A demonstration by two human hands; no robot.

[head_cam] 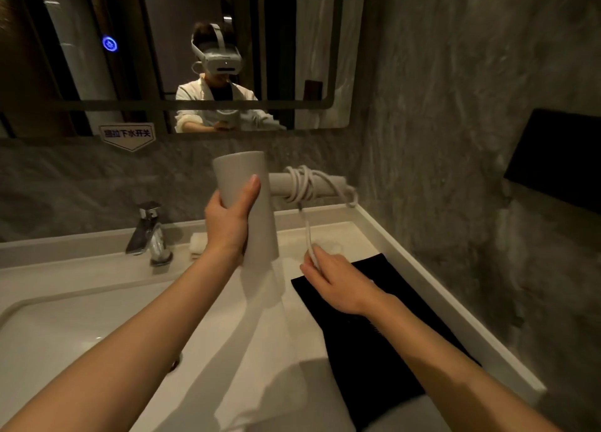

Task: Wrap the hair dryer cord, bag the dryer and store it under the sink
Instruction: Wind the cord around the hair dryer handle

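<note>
The white surface (374,226) with its sunken sink (81,327) fills the lower view, below a wall mirror (292,41). A chrome tap (148,233) stands at the back left. On the right of the surface lies a flat black bag (374,350), apparently the pouch meant for the dryer.

The hair dryer (247,210) is held up in the air above the surface, barrel roughly upright and handle pointing right. The left hand (227,223) is wrapped around the barrel, thumb pressed on its front. Several turns of the white cord (305,184) already sit around the handle, bunched and overlapping rather than neat. 1 strand drops from the coil to the right hand (338,282), which pinches it between thumb and fingers just above the bag. Whether the plug is inside that hand I cannot tell.

The wrapping looks mostly done, with only a short tail left. The risks, as I judge them:
- The loose turns sit near the handle's free end; slack in the tail could let them slide off and undo the coil.
- Pulling too hard could twist the dryer in the 1-handed grip.
- An untucked plug end may spring loose and snag the bag's mouth during bagging.
</note>
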